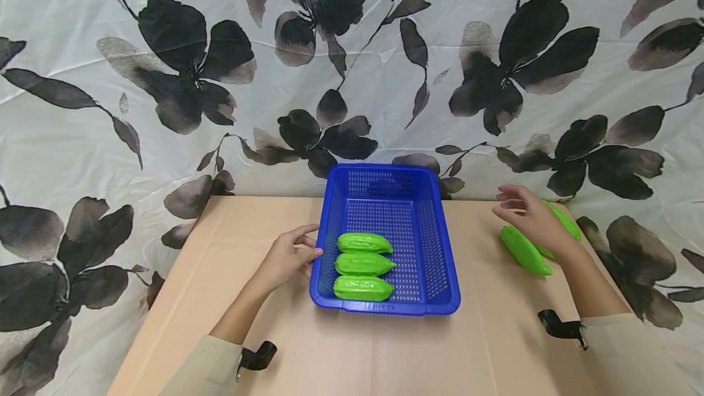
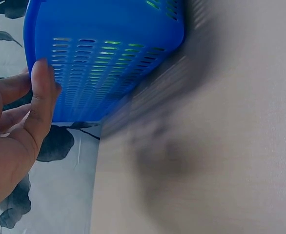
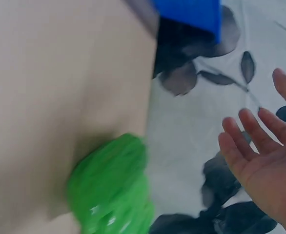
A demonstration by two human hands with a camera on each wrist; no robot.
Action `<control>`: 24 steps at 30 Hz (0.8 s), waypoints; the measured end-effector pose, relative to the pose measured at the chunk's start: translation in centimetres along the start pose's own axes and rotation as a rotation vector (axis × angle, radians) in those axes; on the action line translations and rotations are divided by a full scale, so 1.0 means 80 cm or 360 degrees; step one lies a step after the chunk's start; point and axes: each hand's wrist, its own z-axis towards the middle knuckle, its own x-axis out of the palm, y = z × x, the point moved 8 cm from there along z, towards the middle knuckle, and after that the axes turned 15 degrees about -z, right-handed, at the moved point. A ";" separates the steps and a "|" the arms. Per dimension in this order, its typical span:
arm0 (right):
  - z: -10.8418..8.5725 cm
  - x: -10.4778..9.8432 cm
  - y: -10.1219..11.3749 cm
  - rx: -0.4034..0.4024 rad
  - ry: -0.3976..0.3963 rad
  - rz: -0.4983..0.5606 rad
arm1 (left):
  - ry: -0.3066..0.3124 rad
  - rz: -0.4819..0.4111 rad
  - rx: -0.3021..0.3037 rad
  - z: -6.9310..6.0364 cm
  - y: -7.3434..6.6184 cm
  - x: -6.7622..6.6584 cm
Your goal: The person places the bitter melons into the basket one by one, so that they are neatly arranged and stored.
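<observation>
Your left hand [image 1: 287, 258] pinches the left rim of the basket [image 1: 385, 308], probably to steady it on the table [image 1: 379, 356]. Your right hand [image 1: 529, 216] holds nothing, its fingers loosely spread above the loose gourds [image 1: 526, 251], at least two, near the table's right edge. Three gourds [image 1: 365, 264] lie side by side in the basket's near left part, tips rightward, likely so lined up to save room. They are glossy, ridged and tapered, plausibly plastic; the basket looks like moulded blue plastic, with slotted walls and a mesh floor.
</observation>
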 end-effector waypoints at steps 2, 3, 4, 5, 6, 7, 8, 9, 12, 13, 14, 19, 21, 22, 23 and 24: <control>-0.005 0.002 -0.013 0.0036 -0.0016 -0.0008 | -0.0002 -0.0001 -0.0004 0.000 0.000 0.001; -0.008 0.003 -0.019 0.0054 -0.0022 -0.0017 | -0.0004 -0.0003 -0.0006 0.000 0.000 0.001; -0.009 0.005 -0.026 0.0066 -0.0033 -0.0030 | -0.0001 0.0001 -0.0005 0.000 0.000 0.001; -0.010 0.007 -0.033 0.0082 -0.0035 -0.0040 | -0.0005 -0.0001 -0.0009 0.000 -0.001 0.001; -0.011 0.009 -0.039 0.0096 -0.0042 -0.0058 | -0.0010 0.0000 -0.0012 0.000 -0.001 0.001; -0.012 0.011 -0.046 0.0104 -0.0047 -0.0080 | -0.0013 -0.0002 -0.0016 0.000 -0.001 0.001; -0.013 0.014 -0.052 0.0118 -0.0053 -0.0115 | -0.0013 -0.0003 -0.0019 0.000 -0.001 0.001; -0.014 0.016 -0.058 0.0127 -0.0061 -0.0151 | -0.0013 -0.0004 -0.0020 0.000 -0.001 0.001; -0.019 0.021 -0.074 0.0145 -0.0090 -0.0273 | -0.0012 -0.0003 -0.0023 0.000 -0.001 0.000; -0.020 0.023 -0.078 0.0145 -0.0102 -0.0314 | -0.0009 -0.0001 -0.0022 0.000 -0.001 0.000; -0.022 0.025 -0.081 0.0147 -0.0117 -0.0349 | -0.0007 0.0003 -0.0019 0.000 -0.002 0.000; -0.028 0.030 -0.091 0.0153 -0.0166 -0.0464 | 0.0004 0.0000 -0.0010 0.000 -0.004 -0.001; -0.030 0.031 -0.094 0.0172 -0.0177 -0.0476 | 0.0007 -0.0010 -0.0011 0.000 -0.004 -0.001; -0.031 0.032 -0.096 0.0185 -0.0178 -0.0477 | 0.0007 -0.0015 -0.0014 0.001 -0.004 -0.001; -0.032 0.033 -0.098 0.0197 -0.0176 -0.0478 | 0.0008 -0.0017 -0.0015 0.001 -0.005 0.000; -0.033 0.034 -0.099 0.0206 -0.0174 -0.0485 | 0.0009 -0.0019 -0.0015 0.001 -0.005 0.000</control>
